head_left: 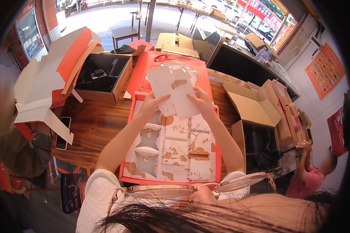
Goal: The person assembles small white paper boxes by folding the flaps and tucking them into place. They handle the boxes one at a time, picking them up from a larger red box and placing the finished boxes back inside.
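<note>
White card (174,91) sits above the far end of the open red box (218,159), in one layer or two, I cannot tell; my left hand (153,104) pinches its left edge and my right hand (202,103) its right, thumbs on top, likely to hold it flat and steady. I count one red box, squarely before me, presumably for easy reach; at least two pinched grey inserts (146,164) at its left; one phone (62,134) farther left.

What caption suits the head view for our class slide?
Left hand and right hand hold white cardboard above an open red box.
</note>
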`<state>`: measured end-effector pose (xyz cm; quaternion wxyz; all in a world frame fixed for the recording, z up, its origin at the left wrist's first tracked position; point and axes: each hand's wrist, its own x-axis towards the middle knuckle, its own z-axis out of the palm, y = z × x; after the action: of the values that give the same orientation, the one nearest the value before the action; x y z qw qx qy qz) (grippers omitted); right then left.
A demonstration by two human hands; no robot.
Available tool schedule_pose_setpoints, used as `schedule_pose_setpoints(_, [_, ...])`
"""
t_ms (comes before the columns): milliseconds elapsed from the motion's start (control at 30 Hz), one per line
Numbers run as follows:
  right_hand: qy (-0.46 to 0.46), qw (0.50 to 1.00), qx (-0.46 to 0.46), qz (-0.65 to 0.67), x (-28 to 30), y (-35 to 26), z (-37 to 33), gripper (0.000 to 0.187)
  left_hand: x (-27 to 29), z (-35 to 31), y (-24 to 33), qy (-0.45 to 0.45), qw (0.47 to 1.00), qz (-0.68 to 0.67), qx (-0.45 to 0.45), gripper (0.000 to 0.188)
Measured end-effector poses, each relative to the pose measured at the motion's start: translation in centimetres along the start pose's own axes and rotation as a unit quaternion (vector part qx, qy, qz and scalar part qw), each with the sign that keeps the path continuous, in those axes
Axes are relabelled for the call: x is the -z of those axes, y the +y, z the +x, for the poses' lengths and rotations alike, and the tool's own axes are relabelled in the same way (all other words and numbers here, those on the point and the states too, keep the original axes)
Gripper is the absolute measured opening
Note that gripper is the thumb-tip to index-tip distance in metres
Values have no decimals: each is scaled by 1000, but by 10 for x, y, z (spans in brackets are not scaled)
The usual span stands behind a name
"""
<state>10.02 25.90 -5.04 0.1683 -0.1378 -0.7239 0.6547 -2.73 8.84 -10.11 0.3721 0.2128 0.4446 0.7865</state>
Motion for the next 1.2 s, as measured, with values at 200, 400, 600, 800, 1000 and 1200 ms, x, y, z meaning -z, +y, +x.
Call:
schedule_pose_setpoints(200, [12, 999, -35, 28, 3, 4, 2, 34, 1, 1, 3, -9, 999, -33, 29, 38])
schedule_pose_setpoints(400, [7, 997, -76, 25, 12, 9, 2, 39, -9, -3, 9, 3, 997, -12, 77, 41])
schedule_pose_setpoints(600, [-18, 999, -40, 20, 10, 20, -5, 38, 0, 2, -3, -30, 996, 86, 15, 42])
schedule_pose_setpoints(800, [136, 984, -25, 115, 77, 26, 37, 28, 5, 6, 0, -52, 997, 8, 62, 48])
schedule_pose_setpoints(1000, [231, 967, -100, -19, 153, 69, 66, 27, 5, 5, -2, -58, 994, 69, 67, 51])
schedule_pose_setpoints(1200, [160, 976, -142, -47, 144, 90, 86, 31, 8, 3, -2, -53, 992, 84, 72, 48])
